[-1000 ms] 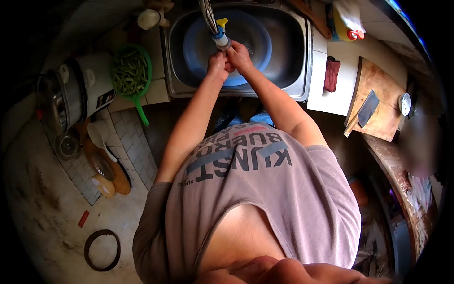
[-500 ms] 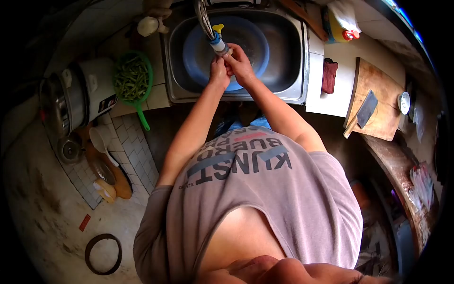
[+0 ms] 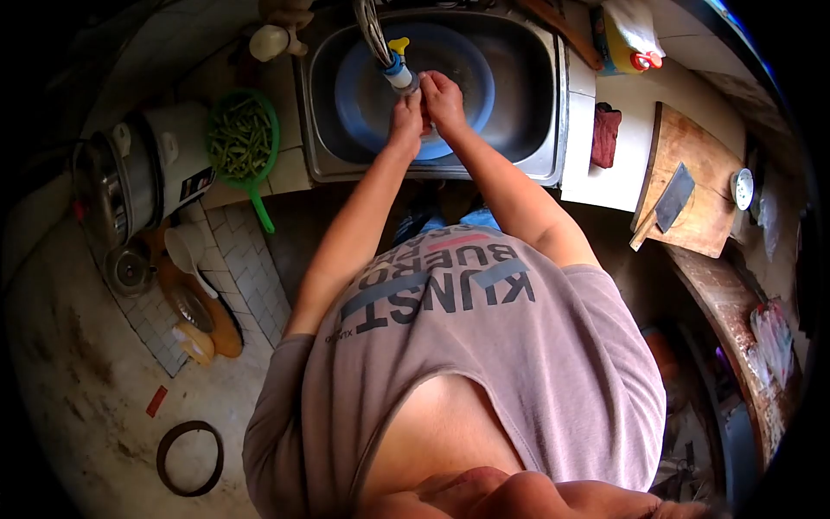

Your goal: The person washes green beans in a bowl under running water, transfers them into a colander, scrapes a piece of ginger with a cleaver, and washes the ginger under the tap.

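Observation:
My left hand (image 3: 406, 121) and my right hand (image 3: 444, 102) are close together just under the white and blue tap end (image 3: 399, 74), over a blue basin (image 3: 480, 95) in the steel sink (image 3: 536, 130). The fingers of both hands are curled inward. Anything small between them is too hidden to make out. A yellow handle (image 3: 399, 46) sits on the tap.
Left of the sink, a green strainer (image 3: 275, 143) holds green pods (image 3: 239, 138), beside a white and steel cooker (image 3: 173, 156). To the right lie a dark red cloth (image 3: 606, 136) and a cleaver (image 3: 675, 195) on a wooden board (image 3: 705, 203).
My hands have shifted slightly against each other below the tap, and the right hand's fingers have risen beside the tap end. The view has moved a little.

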A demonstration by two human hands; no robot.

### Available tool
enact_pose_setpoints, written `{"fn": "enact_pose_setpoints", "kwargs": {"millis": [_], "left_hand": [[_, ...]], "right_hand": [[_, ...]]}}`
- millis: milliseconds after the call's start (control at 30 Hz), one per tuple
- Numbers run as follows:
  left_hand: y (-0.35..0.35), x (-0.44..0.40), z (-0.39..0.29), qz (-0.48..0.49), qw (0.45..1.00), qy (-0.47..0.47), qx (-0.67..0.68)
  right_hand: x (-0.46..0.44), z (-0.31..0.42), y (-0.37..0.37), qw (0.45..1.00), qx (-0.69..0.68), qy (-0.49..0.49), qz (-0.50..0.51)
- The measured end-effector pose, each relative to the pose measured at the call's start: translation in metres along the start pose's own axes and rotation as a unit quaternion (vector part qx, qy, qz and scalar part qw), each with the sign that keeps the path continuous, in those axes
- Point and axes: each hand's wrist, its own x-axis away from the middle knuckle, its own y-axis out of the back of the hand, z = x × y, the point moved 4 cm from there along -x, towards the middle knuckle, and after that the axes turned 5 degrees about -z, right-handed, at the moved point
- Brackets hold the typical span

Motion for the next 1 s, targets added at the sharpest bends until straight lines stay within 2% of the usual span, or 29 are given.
{"fn": "enact_pose_setpoints", "kwargs": {"millis": [33,100,133,200,233,267,333,467,533,567,600,700,733,800,833,900,933,1000], "left_hand": [[0.006,-0.007,-0.002,0.046,0.999,0.03,0.002],[0.014,-0.014,-0.009,0.049,0.997,0.064,0.004],[0.015,-0.014,-0.011,0.05,0.994,0.099,0.006],[0.017,-0.014,-0.01,0.043,0.991,0.129,0.005],[0.017,-0.013,-0.008,0.074,0.985,0.157,0.002],[0.017,-0.012,-0.006,0.105,0.977,0.186,-0.001],[0.02,-0.021,0.005,0.113,0.973,0.201,0.027],[0.017,-0.019,0.003,0.156,0.962,0.199,0.104],[0.015,-0.025,0.009,0.141,0.963,0.198,0.116],[0.014,-0.028,0.011,0.129,0.963,0.197,0.129],[0.011,-0.025,0.013,0.129,0.964,0.196,0.129],[0.006,-0.018,0.011,0.14,0.972,0.124,0.14],[0.003,-0.016,0.011,0.142,0.972,0.122,0.141],[0.003,-0.009,0.011,0.104,0.99,0.028,0.09],[0.009,-0.015,0.013,0.179,0.981,0.016,0.078],[0.012,-0.014,0.017,0.166,0.985,-0.007,0.045],[0.013,-0.011,0.015,0.154,0.988,-0.029,0.012],[0.017,-0.01,0.01,0.144,0.988,-0.053,-0.006]], "right_hand": [[0.001,0.001,0.003,1.0,0.001,0.0,0.0],[0.011,0.007,-0.001,0.98,-0.154,0.003,0.124],[0.018,0.009,0.0,0.98,-0.155,0.001,0.123],[0.032,0.018,0.001,0.969,-0.155,0.069,0.179],[0.028,0.015,0.0,0.969,-0.103,0.132,0.181],[0.028,0.012,0.003,0.97,-0.103,0.131,0.18],[0.035,0.029,0.009,0.977,0.105,0.139,0.125],[0.026,0.026,0.001,0.966,0.143,0.182,0.118],[0.015,0.016,-0.001,0.977,0.123,0.153,0.082],[0.011,0.016,-0.003,0.97,0.134,0.202,0.03],[0.011,0.021,-0.002,0.97,0.134,0.203,0.03],[0.007,0.018,-0.001,0.999,-0.001,0.012,0.037],[0.006,0.019,0.001,0.999,-0.001,0.015,0.037],[0.012,0.013,0.004,0.982,-0.123,-0.097,0.108],[0.015,0.013,0.006,0.982,-0.123,-0.096,0.108],[0.023,0.013,0.009,0.957,-0.234,-0.119,0.124],[0.025,0.012,0.012,0.957,-0.234,-0.118,0.125],[0.029,0.01,0.019,0.93,-0.333,-0.099,0.124]]}}
